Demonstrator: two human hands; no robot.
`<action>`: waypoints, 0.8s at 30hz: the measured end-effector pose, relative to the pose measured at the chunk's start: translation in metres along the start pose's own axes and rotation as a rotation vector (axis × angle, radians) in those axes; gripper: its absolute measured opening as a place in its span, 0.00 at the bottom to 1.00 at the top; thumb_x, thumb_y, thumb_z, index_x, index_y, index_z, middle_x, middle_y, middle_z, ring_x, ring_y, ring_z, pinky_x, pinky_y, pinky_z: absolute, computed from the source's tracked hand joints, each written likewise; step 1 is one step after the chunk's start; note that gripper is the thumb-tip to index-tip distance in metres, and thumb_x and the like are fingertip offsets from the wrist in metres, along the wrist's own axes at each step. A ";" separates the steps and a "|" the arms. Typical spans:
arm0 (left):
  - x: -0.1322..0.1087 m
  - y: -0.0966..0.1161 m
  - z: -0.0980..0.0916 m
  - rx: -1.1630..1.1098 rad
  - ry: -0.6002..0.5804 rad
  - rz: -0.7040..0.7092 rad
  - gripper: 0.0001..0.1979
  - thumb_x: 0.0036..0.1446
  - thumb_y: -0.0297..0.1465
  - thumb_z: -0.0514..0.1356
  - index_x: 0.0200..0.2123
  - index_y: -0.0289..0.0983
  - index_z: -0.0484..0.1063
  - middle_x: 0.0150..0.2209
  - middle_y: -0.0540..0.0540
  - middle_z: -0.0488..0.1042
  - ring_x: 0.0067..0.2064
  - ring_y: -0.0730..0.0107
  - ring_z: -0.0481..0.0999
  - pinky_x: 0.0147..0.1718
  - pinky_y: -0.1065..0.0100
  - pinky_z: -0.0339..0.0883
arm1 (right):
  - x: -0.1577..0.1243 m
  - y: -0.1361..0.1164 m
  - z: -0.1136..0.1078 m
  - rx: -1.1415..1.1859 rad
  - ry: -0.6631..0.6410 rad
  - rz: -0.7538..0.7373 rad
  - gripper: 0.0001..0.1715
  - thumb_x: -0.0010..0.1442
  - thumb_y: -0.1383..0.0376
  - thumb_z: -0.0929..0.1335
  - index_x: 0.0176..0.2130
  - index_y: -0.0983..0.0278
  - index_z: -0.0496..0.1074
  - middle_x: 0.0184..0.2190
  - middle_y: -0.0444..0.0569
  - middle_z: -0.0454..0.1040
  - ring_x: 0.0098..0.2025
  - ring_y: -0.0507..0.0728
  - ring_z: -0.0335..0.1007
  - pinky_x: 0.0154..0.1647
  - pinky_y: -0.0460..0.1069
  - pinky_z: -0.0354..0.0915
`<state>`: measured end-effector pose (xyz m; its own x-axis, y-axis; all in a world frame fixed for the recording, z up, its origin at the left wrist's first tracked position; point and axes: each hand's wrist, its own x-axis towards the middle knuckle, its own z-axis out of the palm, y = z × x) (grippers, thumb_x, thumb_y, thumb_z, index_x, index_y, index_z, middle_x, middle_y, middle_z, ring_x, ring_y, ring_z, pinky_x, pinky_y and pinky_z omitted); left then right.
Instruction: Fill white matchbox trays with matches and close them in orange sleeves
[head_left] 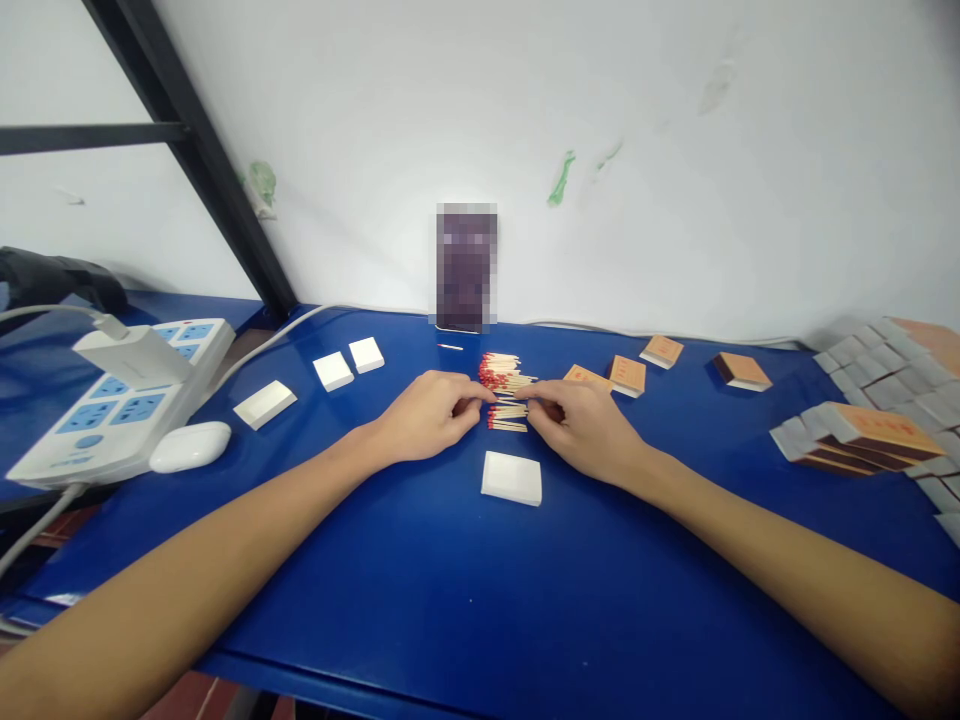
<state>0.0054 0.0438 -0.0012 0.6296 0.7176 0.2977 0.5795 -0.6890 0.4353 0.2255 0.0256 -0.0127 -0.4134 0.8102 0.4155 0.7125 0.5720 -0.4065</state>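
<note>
Red-headed matches [501,372] lie in a loose pile on the blue table. A smaller group of matches [508,414] lies side by side just nearer to me. From the left, my left hand [431,418] reaches the red heads, its fingers curled and its index fingertip on matches. My right hand [589,425] meets the plain ends from the other side, thumb and index finger closed at the matches. The fingertips partly hide what they pinch. A white matchbox tray [511,477] lies in front of the matches, nearest me.
White trays [265,404] lie left, near an earbud case [190,446] and a power strip [120,410]. Orange matchboxes [627,375] lie right, with stacked boxes [862,435] beyond. A pixelated phone-like object [466,268] leans on the wall; a single match [450,347] lies before it.
</note>
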 end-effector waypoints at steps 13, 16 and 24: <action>0.000 0.000 0.001 -0.020 -0.005 -0.009 0.15 0.58 0.25 0.54 0.44 0.39 0.78 0.28 0.52 0.75 0.26 0.77 0.68 0.29 0.72 0.60 | 0.000 0.000 0.000 0.024 0.003 -0.064 0.14 0.57 0.72 0.62 0.33 0.65 0.77 0.23 0.46 0.75 0.24 0.52 0.66 0.28 0.47 0.60; -0.001 0.000 0.001 -0.033 -0.014 -0.031 0.17 0.58 0.26 0.54 0.48 0.39 0.76 0.23 0.54 0.72 0.24 0.77 0.67 0.28 0.72 0.59 | -0.001 0.001 0.000 0.042 0.006 -0.072 0.14 0.57 0.72 0.62 0.33 0.65 0.77 0.24 0.46 0.75 0.24 0.52 0.66 0.28 0.47 0.60; 0.000 0.001 0.001 0.024 -0.055 -0.048 0.18 0.58 0.26 0.55 0.49 0.39 0.76 0.25 0.53 0.74 0.25 0.75 0.68 0.28 0.71 0.59 | 0.000 0.001 0.000 0.025 0.012 -0.033 0.13 0.57 0.71 0.62 0.30 0.64 0.76 0.21 0.45 0.72 0.23 0.51 0.64 0.27 0.46 0.58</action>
<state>0.0062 0.0433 -0.0012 0.6277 0.7439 0.2293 0.6219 -0.6564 0.4271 0.2260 0.0257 -0.0130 -0.4291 0.7894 0.4389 0.6841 0.6014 -0.4127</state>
